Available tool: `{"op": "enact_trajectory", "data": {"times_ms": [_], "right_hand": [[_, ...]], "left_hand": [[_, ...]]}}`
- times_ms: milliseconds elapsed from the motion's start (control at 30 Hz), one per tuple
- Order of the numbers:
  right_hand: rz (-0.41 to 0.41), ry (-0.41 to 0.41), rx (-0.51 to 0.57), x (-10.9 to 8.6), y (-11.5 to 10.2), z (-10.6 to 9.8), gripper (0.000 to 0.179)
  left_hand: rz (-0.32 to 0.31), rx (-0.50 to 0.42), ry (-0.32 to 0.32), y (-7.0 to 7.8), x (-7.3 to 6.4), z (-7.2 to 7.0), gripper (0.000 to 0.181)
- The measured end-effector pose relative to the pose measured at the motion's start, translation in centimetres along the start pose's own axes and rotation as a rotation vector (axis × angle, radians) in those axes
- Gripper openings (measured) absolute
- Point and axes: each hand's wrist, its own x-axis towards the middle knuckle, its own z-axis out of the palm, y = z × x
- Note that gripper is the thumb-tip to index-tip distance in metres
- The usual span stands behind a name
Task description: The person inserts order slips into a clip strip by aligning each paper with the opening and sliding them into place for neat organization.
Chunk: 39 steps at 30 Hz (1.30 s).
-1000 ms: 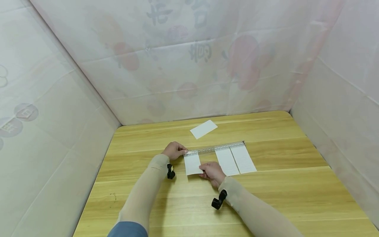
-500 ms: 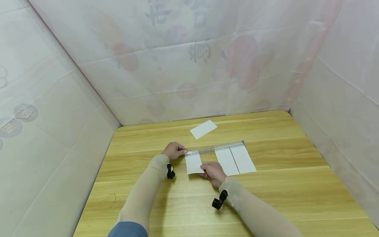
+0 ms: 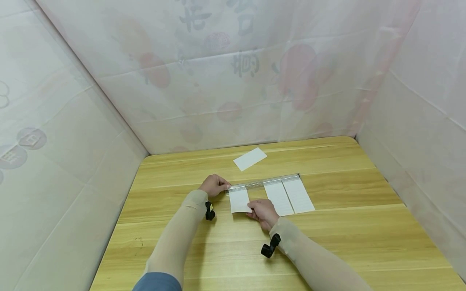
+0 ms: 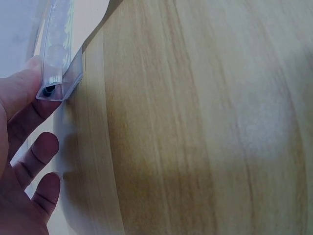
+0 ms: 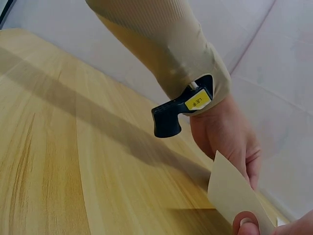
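A clear plastic strip (image 3: pixel 256 184) lies across the table, its left end pinched between the thumb and finger of my left hand (image 3: pixel 214 185). The left wrist view shows that hollow end of the strip (image 4: pixel 55 73) close up, the other fingers of the hand (image 4: pixel 24 132) loosely bent below it. My right hand (image 3: pixel 263 212) pinches the lower right corner of a white paper card (image 3: pixel 239 201). This card's top edge sits at the strip's left part, and its lower edge curves up a little. Two more white cards, a left one (image 3: pixel 278 199) and a right one (image 3: pixel 299 196), hang from the strip's right part.
A loose white card (image 3: pixel 250 159) lies at an angle behind the strip. The wooden table (image 3: pixel 174 258) has printed fabric walls (image 3: pixel 225 81) at the back and sides. Black camera mounts sit on the left wrist (image 3: pixel 209 211) and right wrist (image 3: pixel 270 245).
The held card has slid slightly to the right along the strip, and my right hand has shifted with it. My left hand stays at the strip's end.
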Motion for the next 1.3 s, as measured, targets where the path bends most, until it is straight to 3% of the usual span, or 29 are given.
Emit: {"op": "enact_trajectory", "data": {"times_ms": [867, 1300], "right_hand": [[0.008, 0.021, 0.018, 0.21, -0.16, -0.55, 0.031], [0.010, 0.019, 0.008, -0.11, -0.59, -0.76, 0.022]], "left_hand": [[-0.003, -0.013, 0.000, 0.26, -0.34, -0.11, 0.016], [-0.008, -0.011, -0.001, 0.15, -0.15, -0.10, 0.016]]}}
